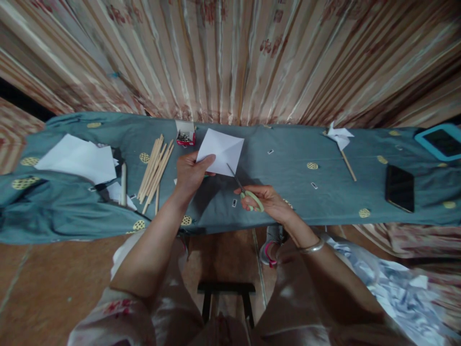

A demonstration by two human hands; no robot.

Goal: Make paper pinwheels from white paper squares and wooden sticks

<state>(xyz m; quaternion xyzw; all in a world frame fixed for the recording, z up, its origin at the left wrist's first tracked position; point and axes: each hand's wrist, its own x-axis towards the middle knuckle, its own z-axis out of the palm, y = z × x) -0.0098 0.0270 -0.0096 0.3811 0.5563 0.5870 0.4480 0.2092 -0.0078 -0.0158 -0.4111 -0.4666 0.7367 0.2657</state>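
Observation:
My left hand point(194, 170) pinches a square of white paper point(222, 148) by its lower left edge, thumb on top. Faint crease lines run across the sheet. My right hand point(268, 199) is closed round the light green handles of a pair of scissors point(256, 202). Their dark blades reach up to the paper's lower right corner and overlap it; whether they have cut into it I cannot tell. Just beyond my left hand stands a small open red box point(186, 137) of small metal pieces. Left of that hand lies a bundle of wooden sticks point(155, 170).
White paper sheets point(81, 158) and scraps lie at the left, beside a pale rod-like tool point(124, 185). A paper pinwheel on a stick point(340, 139), a black phone point(399, 188) and a blue-framed tablet point(441, 142) are on the right. Pleated curtains point(230, 62) hang behind the cloth-covered table point(288, 158).

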